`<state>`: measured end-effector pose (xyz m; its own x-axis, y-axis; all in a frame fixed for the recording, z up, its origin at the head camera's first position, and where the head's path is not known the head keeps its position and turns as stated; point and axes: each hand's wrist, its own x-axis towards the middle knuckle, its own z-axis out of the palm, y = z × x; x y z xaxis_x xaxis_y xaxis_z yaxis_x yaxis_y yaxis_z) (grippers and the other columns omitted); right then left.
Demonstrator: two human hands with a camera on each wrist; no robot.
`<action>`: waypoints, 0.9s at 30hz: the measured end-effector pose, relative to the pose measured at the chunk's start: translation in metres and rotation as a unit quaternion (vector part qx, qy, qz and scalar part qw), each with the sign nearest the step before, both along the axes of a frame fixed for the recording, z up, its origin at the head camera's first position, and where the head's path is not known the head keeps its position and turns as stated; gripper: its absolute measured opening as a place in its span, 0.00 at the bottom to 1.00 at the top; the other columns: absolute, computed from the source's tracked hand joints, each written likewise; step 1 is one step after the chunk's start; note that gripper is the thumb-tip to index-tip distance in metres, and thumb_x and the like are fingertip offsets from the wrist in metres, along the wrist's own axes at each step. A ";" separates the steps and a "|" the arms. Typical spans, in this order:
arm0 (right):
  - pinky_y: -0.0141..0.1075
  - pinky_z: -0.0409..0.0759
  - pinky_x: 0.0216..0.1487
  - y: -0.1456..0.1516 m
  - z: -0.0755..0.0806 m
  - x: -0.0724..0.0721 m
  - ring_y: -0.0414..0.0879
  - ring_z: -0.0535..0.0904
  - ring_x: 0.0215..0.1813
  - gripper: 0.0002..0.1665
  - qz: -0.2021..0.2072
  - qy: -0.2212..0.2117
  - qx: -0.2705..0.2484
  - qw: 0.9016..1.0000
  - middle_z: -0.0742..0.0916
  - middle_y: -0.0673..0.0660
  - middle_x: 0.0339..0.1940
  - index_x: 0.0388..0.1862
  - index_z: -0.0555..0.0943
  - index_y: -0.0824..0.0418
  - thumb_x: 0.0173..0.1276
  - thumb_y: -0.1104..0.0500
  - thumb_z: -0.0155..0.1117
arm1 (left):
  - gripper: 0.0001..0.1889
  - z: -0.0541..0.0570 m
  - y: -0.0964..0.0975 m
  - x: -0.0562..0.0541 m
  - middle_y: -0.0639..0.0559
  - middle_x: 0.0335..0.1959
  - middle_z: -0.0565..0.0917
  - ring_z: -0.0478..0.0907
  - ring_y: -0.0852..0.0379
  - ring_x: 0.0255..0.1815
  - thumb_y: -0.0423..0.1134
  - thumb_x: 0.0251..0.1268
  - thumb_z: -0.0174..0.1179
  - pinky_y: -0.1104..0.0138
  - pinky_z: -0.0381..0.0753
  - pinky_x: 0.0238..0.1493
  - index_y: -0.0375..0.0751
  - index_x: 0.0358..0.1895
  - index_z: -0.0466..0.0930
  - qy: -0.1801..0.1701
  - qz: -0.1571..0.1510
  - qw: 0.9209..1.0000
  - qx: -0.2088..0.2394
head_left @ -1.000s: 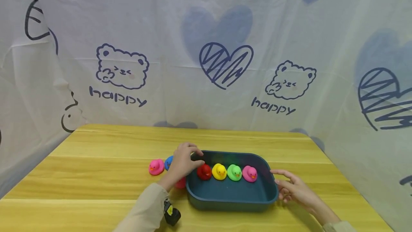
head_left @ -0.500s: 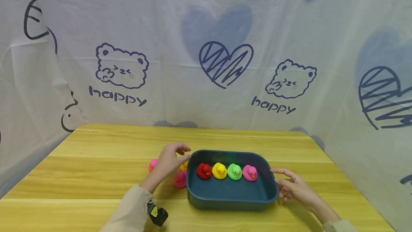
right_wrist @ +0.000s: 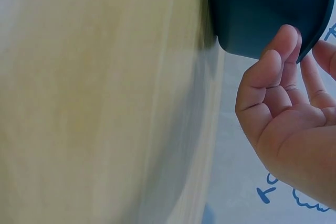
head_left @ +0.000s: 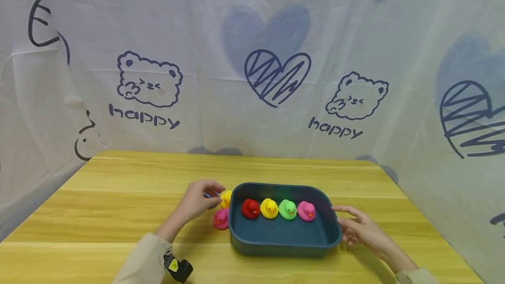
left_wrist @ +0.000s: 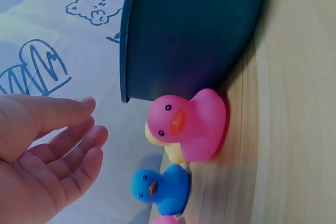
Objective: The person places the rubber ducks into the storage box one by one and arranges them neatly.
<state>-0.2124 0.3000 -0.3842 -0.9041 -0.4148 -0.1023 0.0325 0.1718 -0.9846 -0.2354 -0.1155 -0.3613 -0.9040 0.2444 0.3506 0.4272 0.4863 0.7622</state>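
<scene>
My left hand (head_left: 199, 198) is left of the dark teal bin (head_left: 282, 251), over the blue duck (left_wrist: 173, 188), with nothing between thumb and loosely bent fingers. Beside the bin's left wall sit a yellow duck (head_left: 225, 199) and a deep pink duck (head_left: 222, 219). Another pink duck (left_wrist: 167, 220) just enters the left wrist view; my hand hides it in the head view. Along the far side inside the bin stand a red duck (head_left: 250, 209), a yellow duck (head_left: 269, 208), a green duck (head_left: 287, 209) and a pink duck (head_left: 306, 211). My right hand's (right_wrist: 291, 114) fingertips touch the bin's right end.
The yellow wooden table (head_left: 118, 214) carries everything. Behind it hangs a pale cloth (head_left: 213, 56) printed with hearts and bears. A black device (head_left: 177, 268) is strapped at my left wrist.
My left hand has moved left from above the red duck, past the bin's rim, and come down toward the blue duck. My right hand and the ducks have not moved.
</scene>
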 end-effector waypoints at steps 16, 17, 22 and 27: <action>0.30 0.73 0.23 0.000 0.000 0.001 0.41 0.75 0.23 0.16 0.008 0.005 -0.001 1.000 0.80 0.52 0.22 0.56 0.69 0.51 0.70 0.58 0.48 | 0.15 -0.011 -0.016 0.004 0.39 0.30 0.80 0.76 0.55 0.27 0.22 0.42 0.66 0.68 0.77 0.29 0.23 0.38 0.78 -0.058 -0.066 0.996 -0.004; 0.30 0.73 0.23 0.000 0.000 0.001 0.41 0.75 0.23 0.16 0.008 0.005 -0.001 1.000 0.80 0.52 0.21 0.55 0.70 0.50 0.69 0.58 0.48 | 0.15 -0.012 -0.015 0.004 0.39 0.29 0.80 0.76 0.55 0.27 0.22 0.42 0.66 0.68 0.77 0.29 0.23 0.38 0.78 -0.062 -0.068 0.996 -0.002; 0.31 0.73 0.23 0.000 0.000 0.001 0.41 0.75 0.23 0.18 0.003 0.009 0.003 1.000 0.80 0.53 0.22 0.58 0.68 0.55 0.69 0.58 0.49 | 0.15 -0.014 -0.014 0.004 0.43 0.26 0.80 0.75 0.55 0.26 0.20 0.41 0.65 0.66 0.78 0.30 0.23 0.38 0.77 -0.079 -0.074 0.994 -0.002; 0.31 0.73 0.23 -0.001 0.000 0.000 0.41 0.75 0.23 0.24 0.002 0.009 0.006 1.000 0.80 0.53 0.22 0.61 0.62 0.64 0.69 0.58 0.49 | 0.15 -0.017 -0.012 0.004 0.48 0.23 0.79 0.74 0.56 0.25 0.20 0.41 0.65 0.66 0.77 0.29 0.24 0.38 0.78 -0.089 -0.060 0.994 -0.016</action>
<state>-0.2124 0.2994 -0.3842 -0.9044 -0.4170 -0.0902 0.0137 0.1829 -0.9830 -0.2310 -0.1273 -0.3779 -0.9148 0.3625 0.1783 0.3435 0.4655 0.8157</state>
